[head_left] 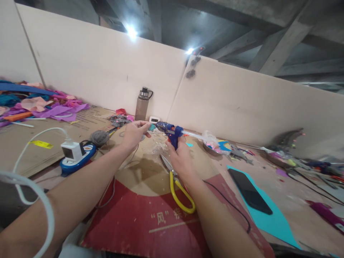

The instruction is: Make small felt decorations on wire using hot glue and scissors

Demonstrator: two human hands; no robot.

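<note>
My right hand point(180, 154) grips a blue hot glue gun point(170, 132), its nozzle pointing left and a clear glue stick sticking out behind it. My left hand point(134, 133) pinches a small teal piece point(152, 127) right at the nozzle tip. Both hands are raised a little over the cardboard-covered table point(139, 179). Yellow-handled scissors point(177, 186) lie on the cardboard just under my right wrist. A thin black cord point(228, 204) trails along my right forearm.
A grey water bottle point(142, 104) stands against the back panel. A blue power strip with a white plug point(75, 156) lies at left, near a grey yarn ball point(99, 137). A black phone point(249, 191) rests on a teal sheet point(268, 215). Coloured scraps point(40, 104) pile up at far left, tools clutter the right.
</note>
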